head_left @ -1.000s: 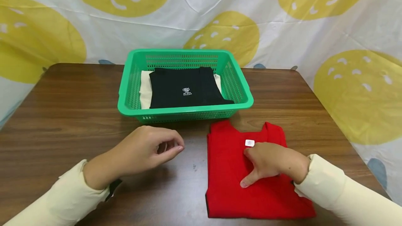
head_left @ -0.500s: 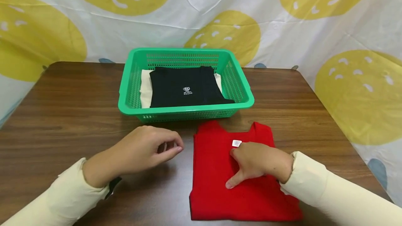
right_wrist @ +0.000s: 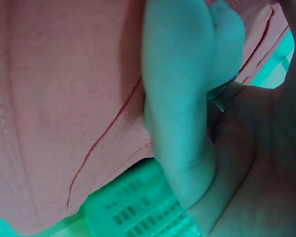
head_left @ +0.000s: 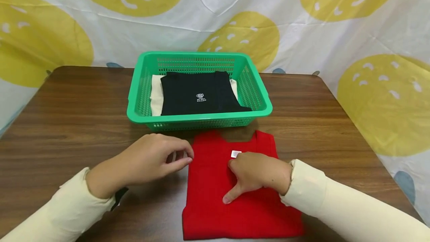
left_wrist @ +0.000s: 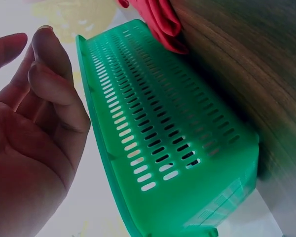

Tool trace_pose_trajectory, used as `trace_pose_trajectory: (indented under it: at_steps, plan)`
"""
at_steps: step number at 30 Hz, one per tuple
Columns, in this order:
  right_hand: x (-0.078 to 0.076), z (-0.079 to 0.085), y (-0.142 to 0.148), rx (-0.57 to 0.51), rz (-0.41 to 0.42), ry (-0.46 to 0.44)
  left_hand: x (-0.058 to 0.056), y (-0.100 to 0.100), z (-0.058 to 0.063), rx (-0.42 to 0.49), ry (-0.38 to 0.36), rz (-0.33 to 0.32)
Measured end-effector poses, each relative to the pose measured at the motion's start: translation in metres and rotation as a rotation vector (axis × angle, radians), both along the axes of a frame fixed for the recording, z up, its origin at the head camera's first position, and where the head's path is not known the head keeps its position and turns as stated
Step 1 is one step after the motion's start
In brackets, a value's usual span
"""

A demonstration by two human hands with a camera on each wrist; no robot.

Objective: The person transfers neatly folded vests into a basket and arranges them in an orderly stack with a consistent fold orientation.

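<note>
A folded red tank top [head_left: 211, 182] with a white label lies flat on the table, in front of the basket. My right hand [head_left: 256, 171] rests on it just below the label, thumb spread away from the fingers, which press on the cloth; in the right wrist view the fingers [right_wrist: 180, 98] lie against the fabric. My left hand [head_left: 152, 160] hovers beside the top's left edge, fingers loosely bent, holding nothing. Whether its fingertips touch the cloth I cannot tell. In the left wrist view a gap shows between thumb and fingers of the left hand [left_wrist: 34, 143].
A green perforated basket [head_left: 199, 118] stands behind the hands. Inside lie a folded black top [head_left: 198, 102] with a white print and a cream cloth [head_left: 156, 96] beneath it. The brown wooden table [head_left: 67, 122] ends at a patterned yellow-and-white curtain [head_left: 161, 29].
The right hand has slid the red tank top to the left across the table, bringing its edge up to the left hand. The left hand and basket have stayed nearly still.
</note>
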State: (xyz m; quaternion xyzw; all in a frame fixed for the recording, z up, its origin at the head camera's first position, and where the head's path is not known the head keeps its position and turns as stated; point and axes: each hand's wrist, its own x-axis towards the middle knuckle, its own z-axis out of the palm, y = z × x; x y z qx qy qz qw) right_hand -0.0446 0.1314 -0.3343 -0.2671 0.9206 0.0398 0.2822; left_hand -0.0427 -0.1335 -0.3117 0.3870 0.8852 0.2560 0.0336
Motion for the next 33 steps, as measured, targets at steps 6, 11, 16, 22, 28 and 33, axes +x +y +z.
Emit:
trace_pose_trajectory:
  at_steps: [6,11,16,22,28,33]
  plan:
    - [-0.003,-0.001,-0.025,0.038,0.065,-0.002,-0.002,-0.004,-0.001,-0.009,0.011,0.013]
    - [-0.005,-0.001,-0.036,0.032,0.067,-0.024,-0.003,-0.006,0.001,-0.006,0.046,0.001]
    - [-0.007,0.0,-0.041,0.009,0.076,-0.022,-0.005,-0.008,0.003,-0.003,0.08,0.004]
    - [-0.007,-0.001,-0.047,-0.001,0.113,-0.013,-0.007,-0.011,0.002,-0.014,0.066,0.024]
    - [-0.005,-0.003,-0.063,0.0,0.152,-0.001,-0.011,-0.012,-0.004,-0.146,-0.012,0.078]
    - [-0.002,-0.005,-0.08,0.01,0.192,0.012,-0.015,-0.015,-0.011,-0.259,-0.13,0.112]
